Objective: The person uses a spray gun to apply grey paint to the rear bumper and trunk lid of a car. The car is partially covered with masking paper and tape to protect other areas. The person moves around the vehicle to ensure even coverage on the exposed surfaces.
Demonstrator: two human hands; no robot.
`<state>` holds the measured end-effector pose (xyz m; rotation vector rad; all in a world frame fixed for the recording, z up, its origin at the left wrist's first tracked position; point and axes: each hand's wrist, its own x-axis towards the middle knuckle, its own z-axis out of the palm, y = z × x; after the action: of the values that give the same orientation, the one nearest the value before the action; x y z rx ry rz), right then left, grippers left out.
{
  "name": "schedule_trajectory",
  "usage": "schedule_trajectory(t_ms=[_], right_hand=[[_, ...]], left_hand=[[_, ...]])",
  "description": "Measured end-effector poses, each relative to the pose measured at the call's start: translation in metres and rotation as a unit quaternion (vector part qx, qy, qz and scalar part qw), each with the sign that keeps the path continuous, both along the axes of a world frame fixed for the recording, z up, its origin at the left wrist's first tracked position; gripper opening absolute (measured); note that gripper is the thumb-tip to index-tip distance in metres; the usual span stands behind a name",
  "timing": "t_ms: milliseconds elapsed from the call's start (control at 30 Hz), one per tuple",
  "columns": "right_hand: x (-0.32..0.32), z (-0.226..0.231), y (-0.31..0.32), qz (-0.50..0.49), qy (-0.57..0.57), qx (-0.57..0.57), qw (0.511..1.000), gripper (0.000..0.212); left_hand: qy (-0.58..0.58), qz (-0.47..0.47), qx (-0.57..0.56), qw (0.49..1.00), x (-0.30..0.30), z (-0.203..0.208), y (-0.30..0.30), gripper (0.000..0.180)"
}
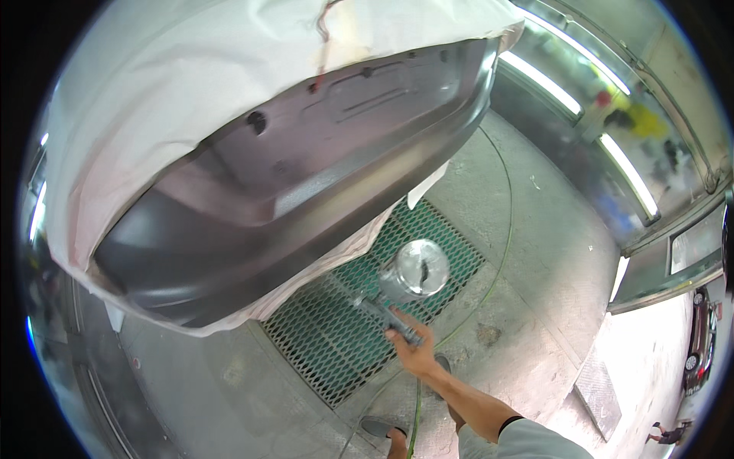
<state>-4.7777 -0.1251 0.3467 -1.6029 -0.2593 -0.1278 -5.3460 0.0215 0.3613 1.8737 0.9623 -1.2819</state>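
In my right hand (414, 348) is a paint spray gun (375, 307), with my fingers closed round its grip. A round silver cup (417, 269) with a lid sits on the gun. The gun hangs over the floor grating, apart from the car. Ahead and to the left is the dark grey car body end with its bumper (329, 203), partly dull and partly glossy. White masking sheet (176, 84) surrounds it. My left hand does not show.
Below lies a green metal floor grating (329, 336). A thin green hose (508, 206) curves across the grey concrete floor (543, 252). Paint-spotted walls with tube lights (628, 174) stand at the right. Beyond a bright opening are a dark parked car (697, 344) and another person (669, 434).
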Motion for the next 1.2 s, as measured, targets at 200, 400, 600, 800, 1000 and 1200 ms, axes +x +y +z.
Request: schedule_trajectory(t_ms=[200, 400, 600, 800, 1000, 1200], right_hand=[[0.124, -0.006, -0.131, -0.13, 0.035, 0.019, 0.991, 0.041], [0.234, 0.002, -0.233, -0.195, 0.06, 0.044, 0.978, 0.031], [0.322, 0.007, -0.305, -0.254, 0.027, -0.04, 0.966, 0.026], [0.384, 0.004, -0.343, -0.338, -0.098, -0.1, 0.931, 0.024], [0.311, 0.039, -0.266, -0.295, -0.018, -0.082, 0.952, 0.024], [0.157, 0.039, -0.143, -0.154, 0.061, -0.07, 0.984, 0.025]], left_hand=[[0.0, -0.066, 0.009, 0.998, 0.108, 0.006, -0.058, 0.035], [-0.109, -0.046, 0.012, 0.993, 0.255, 0.025, -0.114, 0.04], [-0.175, -0.053, 0.034, 0.983, 0.364, 0.044, -0.17, 0.027], [-0.235, -0.031, 0.051, 0.97, 0.415, 0.045, -0.179, 0.03], [-0.267, -0.036, 0.077, 0.96, 0.343, 0.041, -0.111, 0.029], [-0.214, -0.007, 0.093, 0.972, 0.211, 0.058, -0.005, 0.03]])
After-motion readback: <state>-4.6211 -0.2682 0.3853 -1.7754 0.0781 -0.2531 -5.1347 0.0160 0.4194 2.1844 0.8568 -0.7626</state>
